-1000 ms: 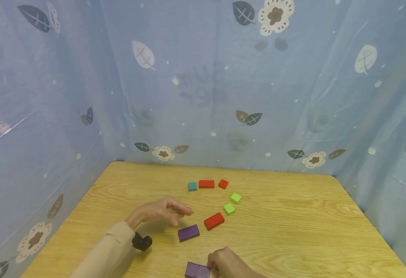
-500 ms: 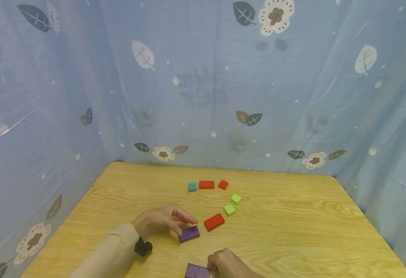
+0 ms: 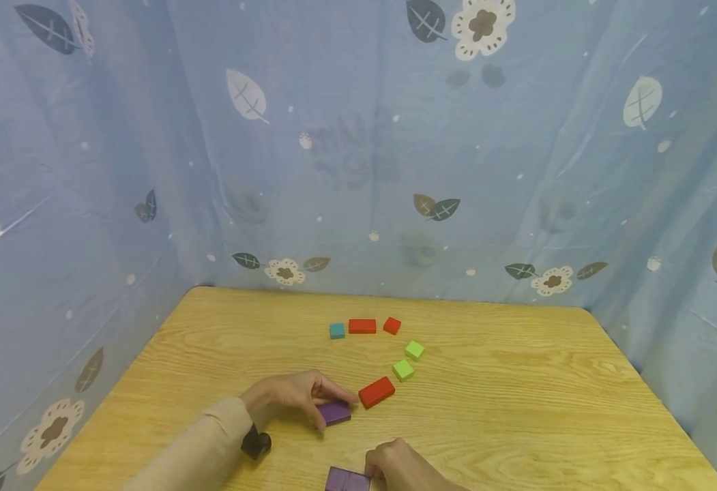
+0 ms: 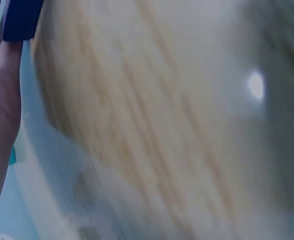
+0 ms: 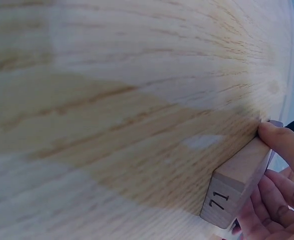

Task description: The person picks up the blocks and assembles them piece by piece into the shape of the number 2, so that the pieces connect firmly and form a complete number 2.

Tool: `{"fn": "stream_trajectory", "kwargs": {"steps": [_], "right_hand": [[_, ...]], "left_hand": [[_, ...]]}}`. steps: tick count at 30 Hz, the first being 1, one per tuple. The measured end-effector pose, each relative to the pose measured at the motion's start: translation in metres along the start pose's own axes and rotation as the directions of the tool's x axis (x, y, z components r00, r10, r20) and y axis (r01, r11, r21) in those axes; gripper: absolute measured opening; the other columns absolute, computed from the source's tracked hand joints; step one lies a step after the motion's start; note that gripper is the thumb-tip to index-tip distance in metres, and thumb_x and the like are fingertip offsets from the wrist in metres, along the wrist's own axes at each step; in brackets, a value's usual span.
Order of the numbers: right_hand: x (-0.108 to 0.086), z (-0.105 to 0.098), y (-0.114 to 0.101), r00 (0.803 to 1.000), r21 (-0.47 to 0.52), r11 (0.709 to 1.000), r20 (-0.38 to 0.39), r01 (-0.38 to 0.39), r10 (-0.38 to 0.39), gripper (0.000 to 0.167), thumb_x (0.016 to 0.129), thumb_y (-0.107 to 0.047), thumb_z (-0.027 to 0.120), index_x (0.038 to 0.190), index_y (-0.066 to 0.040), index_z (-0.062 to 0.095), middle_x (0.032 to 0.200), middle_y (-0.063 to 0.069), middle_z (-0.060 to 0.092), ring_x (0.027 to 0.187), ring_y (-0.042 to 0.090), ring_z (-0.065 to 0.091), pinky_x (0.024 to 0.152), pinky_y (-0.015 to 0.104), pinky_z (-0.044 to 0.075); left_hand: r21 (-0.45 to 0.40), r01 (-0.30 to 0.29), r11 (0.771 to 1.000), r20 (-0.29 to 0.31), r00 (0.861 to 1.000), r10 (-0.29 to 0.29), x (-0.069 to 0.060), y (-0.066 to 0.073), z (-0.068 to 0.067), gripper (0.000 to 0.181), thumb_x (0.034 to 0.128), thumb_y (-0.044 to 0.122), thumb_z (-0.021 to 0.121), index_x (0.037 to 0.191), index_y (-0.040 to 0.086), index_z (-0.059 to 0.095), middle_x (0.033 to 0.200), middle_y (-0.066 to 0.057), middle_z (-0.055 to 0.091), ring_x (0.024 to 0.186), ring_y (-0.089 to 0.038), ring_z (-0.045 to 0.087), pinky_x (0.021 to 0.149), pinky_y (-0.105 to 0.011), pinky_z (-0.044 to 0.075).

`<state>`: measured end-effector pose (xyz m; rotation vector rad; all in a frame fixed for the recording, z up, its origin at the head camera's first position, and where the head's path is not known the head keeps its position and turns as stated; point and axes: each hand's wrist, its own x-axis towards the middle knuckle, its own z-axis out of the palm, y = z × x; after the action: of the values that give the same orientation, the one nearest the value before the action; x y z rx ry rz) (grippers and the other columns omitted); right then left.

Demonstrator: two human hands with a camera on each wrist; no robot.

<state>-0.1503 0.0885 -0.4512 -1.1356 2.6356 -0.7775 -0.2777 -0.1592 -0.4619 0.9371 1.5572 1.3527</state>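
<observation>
My left hand (image 3: pixel 299 394) pinches a purple rectangular block (image 3: pixel 336 412) between thumb and fingers, just left of a red rectangular block (image 3: pixel 376 392). In the left wrist view that block (image 4: pixel 21 20) appears dark blue at the upper left corner, by the fingers. Near the front edge of the head view, my right hand (image 3: pixel 404 467) rests beside a purple piece (image 3: pixel 347 479) with a seam across its top. The right wrist view shows the right hand (image 5: pixel 282 185) gripping a pale wooden block (image 5: pixel 237 185) marked 71, thumb along its upper edge.
Farther back on the wooden table (image 3: pixel 518 382) lie a teal block (image 3: pixel 337 331), a long red block (image 3: pixel 362 326) and a small red block (image 3: pixel 391 325). Two light green blocks (image 3: pixel 403 370) continue the curve toward the front. A blue patterned curtain (image 3: pixel 358 150) surrounds the table's back and sides.
My left hand has come down and forward to the right, its thumb and fingers closing around the purple block. The right hand has stayed nearly still. The head view has shifted slightly.
</observation>
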Motion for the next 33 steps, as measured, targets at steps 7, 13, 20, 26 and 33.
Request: {"fn": "stream_trajectory", "kwargs": {"steps": [7, 13, 20, 26, 33], "right_hand": [[0.0, 0.0, -0.001, 1.0, 0.019, 1.0, 0.007, 0.007, -0.007, 0.011, 0.075, 0.005, 0.071, 0.077, -0.006, 0.071, 0.072, -0.003, 0.069, 0.065, -0.002, 0.059, 0.058, 0.009, 0.044], [0.001, 0.0, -0.001, 1.0, 0.036, 0.999, 0.004, 0.02, -0.02, 0.003, 0.078, -0.005, 0.073, 0.077, -0.006, 0.071, 0.073, -0.003, 0.069, 0.065, -0.003, 0.059, 0.058, 0.008, 0.044], [0.0, 0.0, 0.0, 1.0, 0.03, 1.0, 0.01, -0.009, 0.008, 0.007, 0.077, 0.001, 0.071, 0.077, -0.006, 0.071, 0.071, -0.005, 0.068, 0.064, -0.004, 0.057, 0.056, 0.009, 0.043], [0.0, -0.002, -0.001, 1.0, 0.052, 0.999, 0.021, -0.015, 0.014, 0.005, 0.079, -0.01, 0.074, 0.078, -0.006, 0.071, 0.072, -0.006, 0.068, 0.065, -0.004, 0.057, 0.057, 0.009, 0.044], [-0.001, -0.003, 0.001, 0.999, 0.066, 0.997, 0.035, -0.03, 0.028, 0.017, 0.08, -0.022, 0.076, 0.079, -0.006, 0.071, 0.073, -0.006, 0.068, 0.066, -0.004, 0.058, 0.058, 0.01, 0.045]], "left_hand": [[0.02, 0.081, 0.997, -0.037, 0.996, -0.08, -0.01, 0.004, 0.001, 0.068, 0.0758, -0.016, 0.07, 0.139, 0.0, 0.048, 0.144, -0.011, 0.045, 0.135, -0.018, 0.037, 0.108, -0.027, 0.029], [-0.049, 0.144, 0.988, -0.046, 0.988, -0.147, -0.021, 0.007, 0.004, 0.074, 0.0727, -0.021, 0.068, 0.139, 0.003, 0.047, 0.147, -0.011, 0.041, 0.137, -0.023, 0.033, 0.102, -0.029, 0.038], [0.069, 0.074, 0.995, -0.009, 0.997, -0.074, -0.02, 0.002, 0.001, 0.071, 0.071, -0.027, 0.059, 0.137, -0.006, 0.046, 0.144, -0.019, 0.042, 0.136, -0.024, 0.036, 0.101, -0.029, 0.039], [0.11, 0.102, 0.989, -0.056, 0.994, -0.096, -0.019, 0.007, 0.006, 0.069, 0.0714, -0.018, 0.07, 0.135, -0.002, 0.051, 0.14, -0.012, 0.049, 0.133, -0.019, 0.04, 0.102, -0.027, 0.038], [0.207, 0.025, 0.978, -0.072, 0.997, -0.01, -0.018, 0.001, 0.013, 0.07, 0.0706, -0.011, 0.077, 0.135, -0.001, 0.052, 0.139, -0.012, 0.051, 0.128, -0.01, 0.045, 0.102, -0.022, 0.036]]}}
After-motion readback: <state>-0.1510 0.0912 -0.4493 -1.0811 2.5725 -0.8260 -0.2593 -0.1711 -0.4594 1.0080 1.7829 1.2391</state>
